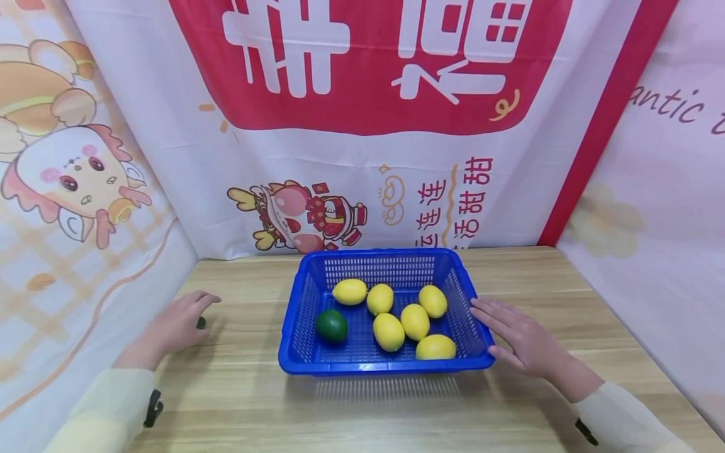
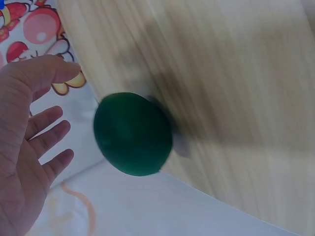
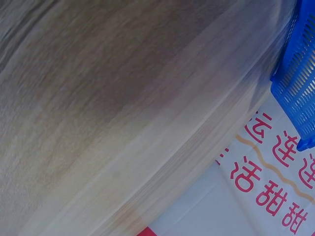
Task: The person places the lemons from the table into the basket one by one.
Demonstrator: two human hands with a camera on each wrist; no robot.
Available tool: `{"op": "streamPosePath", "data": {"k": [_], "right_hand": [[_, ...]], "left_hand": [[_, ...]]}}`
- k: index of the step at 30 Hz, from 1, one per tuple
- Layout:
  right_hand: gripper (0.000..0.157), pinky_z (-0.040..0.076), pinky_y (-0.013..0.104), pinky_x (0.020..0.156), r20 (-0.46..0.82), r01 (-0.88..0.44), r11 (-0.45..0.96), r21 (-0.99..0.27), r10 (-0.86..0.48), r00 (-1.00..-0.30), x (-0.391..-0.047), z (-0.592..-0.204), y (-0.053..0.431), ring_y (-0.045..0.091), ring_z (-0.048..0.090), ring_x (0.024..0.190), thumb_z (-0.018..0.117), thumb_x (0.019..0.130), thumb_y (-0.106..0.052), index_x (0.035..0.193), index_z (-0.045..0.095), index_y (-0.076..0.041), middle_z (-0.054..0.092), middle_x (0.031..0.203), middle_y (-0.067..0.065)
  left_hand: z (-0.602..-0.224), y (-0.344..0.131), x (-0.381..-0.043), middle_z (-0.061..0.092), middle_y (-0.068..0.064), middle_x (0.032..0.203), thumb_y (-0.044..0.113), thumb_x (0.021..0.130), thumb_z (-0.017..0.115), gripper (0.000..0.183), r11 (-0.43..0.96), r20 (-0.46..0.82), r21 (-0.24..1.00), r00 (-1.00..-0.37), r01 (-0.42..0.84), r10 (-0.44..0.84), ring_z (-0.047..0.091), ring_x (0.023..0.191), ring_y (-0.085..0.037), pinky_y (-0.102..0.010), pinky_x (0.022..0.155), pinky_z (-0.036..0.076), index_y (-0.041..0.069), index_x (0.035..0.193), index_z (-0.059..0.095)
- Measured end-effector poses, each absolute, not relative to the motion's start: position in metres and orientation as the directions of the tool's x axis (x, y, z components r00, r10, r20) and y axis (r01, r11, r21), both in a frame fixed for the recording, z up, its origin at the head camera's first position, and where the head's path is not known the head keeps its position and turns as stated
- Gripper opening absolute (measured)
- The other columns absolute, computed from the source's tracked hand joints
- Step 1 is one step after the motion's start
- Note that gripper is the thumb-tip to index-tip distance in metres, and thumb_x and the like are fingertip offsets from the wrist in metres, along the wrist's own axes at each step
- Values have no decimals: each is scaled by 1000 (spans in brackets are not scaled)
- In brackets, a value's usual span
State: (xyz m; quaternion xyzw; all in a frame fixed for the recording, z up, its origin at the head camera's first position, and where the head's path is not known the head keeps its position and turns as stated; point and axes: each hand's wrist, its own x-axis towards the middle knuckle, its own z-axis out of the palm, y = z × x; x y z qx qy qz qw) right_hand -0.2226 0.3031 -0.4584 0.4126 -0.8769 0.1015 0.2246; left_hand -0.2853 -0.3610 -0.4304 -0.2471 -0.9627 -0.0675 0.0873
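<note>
A blue plastic basket (image 1: 385,366) stands on the table with several yellow lemons (image 1: 387,332) and one smooth dark green fruit (image 1: 331,326) inside. My right hand (image 1: 523,340) rests against the basket's right rim, fingers straight. To the left of the basket, my left hand (image 1: 172,324) hovers over a second dark green fruit (image 2: 133,133), mostly hidden beneath it in the head view. In the left wrist view a gap shows between the spread, slightly bent fingers and this fruit. The right wrist view catches the basket's side (image 3: 300,83) but not the hand.
The wooden table (image 1: 243,409) meets a white and red printed cloth (image 1: 362,113) right behind the basket. Printed cloths also hang along the left side (image 1: 34,270) and the right side (image 1: 668,251).
</note>
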Motion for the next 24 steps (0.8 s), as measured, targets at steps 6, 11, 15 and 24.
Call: {"op": "streamPosePath", "data": {"k": [6,11,15,24], "right_hand": [[61,14,21,114,470,-766,643,6,-678,-565,-222,-457,303,26,41,135,61,92,-38,142,49,-4,45,147,11],[62,14,21,114,469,-766,643,3,-677,-567,-221,-456,302,27,42,134,62,91,-36,142,49,-4,45,147,11],[62,14,21,114,466,-765,644,6,-678,-568,-221,-456,302,26,42,135,62,91,-36,142,49,-4,45,147,11],[60,14,21,114,475,-767,641,13,-679,-560,-221,-456,303,26,42,134,60,93,-39,140,50,-3,46,146,12]], "left_hand": [[-439,-371,-287,58,-25,116,8,70,80,55,889,167,114,-890,444,423,55,105,-46,-61,89,45,-4,120,61],[-447,-376,-288,56,-24,118,9,66,81,61,895,145,125,-900,428,410,55,104,-47,-62,87,45,-3,122,60],[-454,-379,-290,55,-26,120,8,62,81,66,897,141,128,-903,424,407,54,105,-48,-63,87,45,-4,123,59],[-464,-380,-292,55,-26,121,8,62,81,67,909,91,140,-920,392,382,53,107,-49,-66,88,42,-3,124,58]]}}
